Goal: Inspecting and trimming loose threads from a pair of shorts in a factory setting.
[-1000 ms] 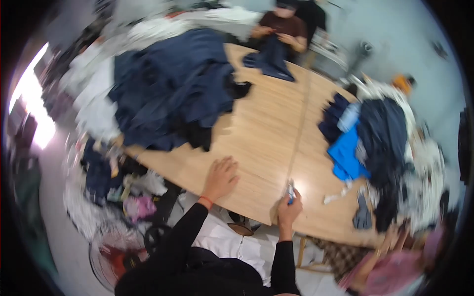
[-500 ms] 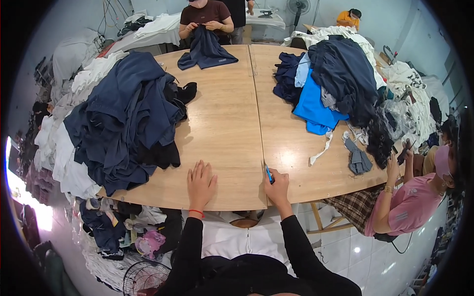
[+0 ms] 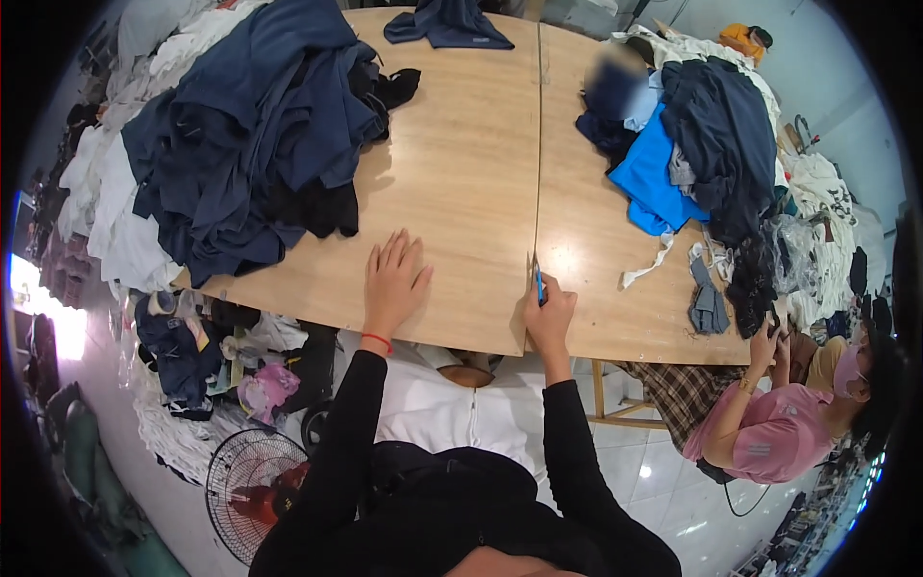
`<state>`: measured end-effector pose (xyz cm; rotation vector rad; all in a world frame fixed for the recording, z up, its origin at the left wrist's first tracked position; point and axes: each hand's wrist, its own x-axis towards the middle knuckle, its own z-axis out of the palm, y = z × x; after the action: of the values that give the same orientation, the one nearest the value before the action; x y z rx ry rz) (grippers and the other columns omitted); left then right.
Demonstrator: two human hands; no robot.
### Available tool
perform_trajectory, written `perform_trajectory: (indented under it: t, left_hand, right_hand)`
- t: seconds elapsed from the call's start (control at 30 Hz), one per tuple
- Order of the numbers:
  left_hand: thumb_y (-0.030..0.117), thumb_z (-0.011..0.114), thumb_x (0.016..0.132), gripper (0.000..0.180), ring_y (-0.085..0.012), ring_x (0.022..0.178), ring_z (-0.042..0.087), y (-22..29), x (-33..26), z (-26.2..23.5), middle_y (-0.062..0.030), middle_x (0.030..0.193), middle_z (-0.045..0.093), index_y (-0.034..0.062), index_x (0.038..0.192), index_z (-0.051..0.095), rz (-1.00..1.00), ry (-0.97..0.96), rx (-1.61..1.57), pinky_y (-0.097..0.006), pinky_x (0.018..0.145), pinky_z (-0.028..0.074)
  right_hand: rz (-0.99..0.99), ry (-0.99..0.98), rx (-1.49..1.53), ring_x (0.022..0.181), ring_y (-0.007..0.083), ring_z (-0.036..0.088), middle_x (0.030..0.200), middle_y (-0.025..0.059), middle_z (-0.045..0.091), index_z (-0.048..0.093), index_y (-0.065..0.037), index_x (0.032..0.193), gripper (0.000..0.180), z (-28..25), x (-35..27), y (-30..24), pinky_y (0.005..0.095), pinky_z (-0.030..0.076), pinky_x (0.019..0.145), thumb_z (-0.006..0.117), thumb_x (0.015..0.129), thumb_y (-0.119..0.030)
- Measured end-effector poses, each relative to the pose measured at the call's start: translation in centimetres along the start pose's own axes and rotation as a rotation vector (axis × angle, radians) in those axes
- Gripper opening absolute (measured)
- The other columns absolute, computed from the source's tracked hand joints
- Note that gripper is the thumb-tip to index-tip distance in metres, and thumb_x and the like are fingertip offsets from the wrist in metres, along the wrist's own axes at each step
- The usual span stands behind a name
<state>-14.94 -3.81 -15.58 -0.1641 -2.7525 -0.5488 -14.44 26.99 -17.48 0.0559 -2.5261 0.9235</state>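
Observation:
My left hand [image 3: 393, 281] lies flat near the front edge of the wooden table [image 3: 452, 183], fingers stretched out and nothing in it. A red cord circles that wrist. Near the seam between the table's two boards, my right hand [image 3: 549, 313] is closed around blue-handled thread snips [image 3: 540, 287]. Their thin dark tips point away from me, along the seam. To the left of my hands rises a big pile of navy and black garments [image 3: 255, 144], the nearest thing to my left hand.
At the right stand a dark garment pile [image 3: 721, 135], a bright blue garment [image 3: 659, 173] and grey cloth scraps [image 3: 709, 306]. A person in pink [image 3: 784, 433] sits at the right edge. A navy garment [image 3: 452, 24] lies at the far edge. Below left is a fan [image 3: 250, 490].
My view has tilted down, so the table and both hands sit higher in the picture. The person across the table has dropped out of sight. My hands keep their poses on the table.

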Motion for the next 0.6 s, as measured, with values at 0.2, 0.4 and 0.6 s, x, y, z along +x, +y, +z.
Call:
perform_trajectory:
  t: [0.2, 0.4, 0.6]
  left_hand:
    - [0.035, 0.069, 0.099, 0.051, -0.0295, 0.152, 0.045, -0.2, 0.5, -0.1, -0.0154, 0.158, 0.056, 0.0085, 0.143, 0.065, -0.008, 0.006, -0.016, -0.052, 0.127, 0.029]
    - [0.032, 0.071, 0.098, 0.050, -0.0299, 0.150, 0.048, 0.0, 0.2, 1.1, -0.0147, 0.157, 0.057, 0.0092, 0.142, 0.066, -0.012, 0.007, -0.007, -0.053, 0.126, 0.030]
    - [0.024, 0.074, 0.096, 0.042, -0.0371, 0.145, 0.051, -0.1, 0.2, 1.2, -0.0193, 0.153, 0.058, 0.0057, 0.135, 0.070, -0.065, -0.027, -0.104, -0.052, 0.124, 0.035]
  right_hand:
    - [0.386, 0.125, 0.464, 0.061, 0.0169, 0.061, 0.078, 0.0094, 0.070, 0.067, 0.000, 0.117, 0.018, -1.2, 0.5, 0.2, 0.0366, 0.052, 0.061, 0.063, 0.107, -0.014]
    - [0.428, 0.264, -0.049, 0.084, 0.0489, 0.067, 0.095, 0.0273, 0.072, 0.060, 0.000, 0.116, 0.018, -5.2, 4.3, 5.7, 0.0558, 0.050, 0.072, 0.060, 0.105, -0.014]
    - [0.273, 0.032, -0.380, 0.122, 0.0431, 0.054, 0.119, 0.0215, 0.060, 0.066, 0.002, 0.108, 0.033, -5.3, 5.0, 4.9, 0.0559, 0.040, 0.101, 0.074, 0.087, -0.022]
